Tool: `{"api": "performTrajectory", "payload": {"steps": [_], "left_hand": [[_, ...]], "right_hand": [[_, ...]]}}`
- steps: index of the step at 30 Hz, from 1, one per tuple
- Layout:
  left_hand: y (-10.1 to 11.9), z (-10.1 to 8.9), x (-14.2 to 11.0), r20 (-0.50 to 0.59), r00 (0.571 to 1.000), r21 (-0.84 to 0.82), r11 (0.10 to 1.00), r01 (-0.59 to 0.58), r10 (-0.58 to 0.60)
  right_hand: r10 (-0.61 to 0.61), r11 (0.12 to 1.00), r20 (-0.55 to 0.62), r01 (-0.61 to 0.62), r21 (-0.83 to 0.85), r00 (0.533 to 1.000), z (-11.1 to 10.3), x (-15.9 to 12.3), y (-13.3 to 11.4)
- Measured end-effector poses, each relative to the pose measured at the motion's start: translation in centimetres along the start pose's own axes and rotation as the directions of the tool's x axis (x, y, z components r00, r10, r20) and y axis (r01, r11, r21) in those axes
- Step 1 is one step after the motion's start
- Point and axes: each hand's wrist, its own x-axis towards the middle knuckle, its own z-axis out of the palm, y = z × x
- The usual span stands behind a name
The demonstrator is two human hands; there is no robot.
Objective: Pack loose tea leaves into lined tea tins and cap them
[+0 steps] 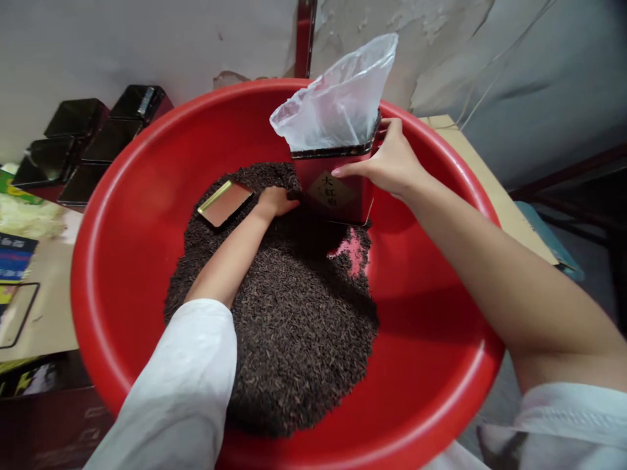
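Observation:
A wide red plastic basin holds a heap of dark loose tea leaves. My right hand grips the upper right side of a dark red tea tin, thumb on its front and fingers behind. A clear plastic bag lines the tin and stands up out of its mouth. My left hand reaches down onto the leaves at the tin's lower left, its fingertips partly hidden there, so whether it holds leaves is unclear. Left of that hand, a tin lid lies on the heap.
Several dark tins stand beyond the basin's left rim. Cardboard with printed packets lies at the left, and a board edge shows at the right. A peeling wall rises close behind the basin.

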Motion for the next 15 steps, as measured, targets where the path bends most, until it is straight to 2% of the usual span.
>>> {"api": "performTrajectory", "payload": {"steps": [4, 7, 11, 15], "left_hand": [[1.5, 1.8, -3.0, 0.134, 0.987, -0.046, 0.996, -0.083, 0.088], [2.7, 2.4, -5.0, 0.201, 0.966, -0.079, 0.985, -0.152, 0.165], [3.7, 1.5, -7.8, 0.263, 0.93, -0.121, 0.965, -0.233, 0.257], [3.5, -0.7, -11.4, 0.362, 0.857, -0.191, 0.929, -0.316, 0.366]], "right_hand": [[0.015, 1.0, -0.023, -0.016, -0.016, 1.0, 0.0, -0.1, -0.2], [0.013, 1.0, -0.036, -0.013, -0.012, 0.999, 0.7, -0.2, 0.0], [-0.107, 0.994, 0.0, 0.107, -0.007, 0.994, 2.4, -0.7, 0.9], [-0.214, 0.975, 0.025, 0.211, 0.073, 0.977, 4.6, -2.4, 1.2]]}}
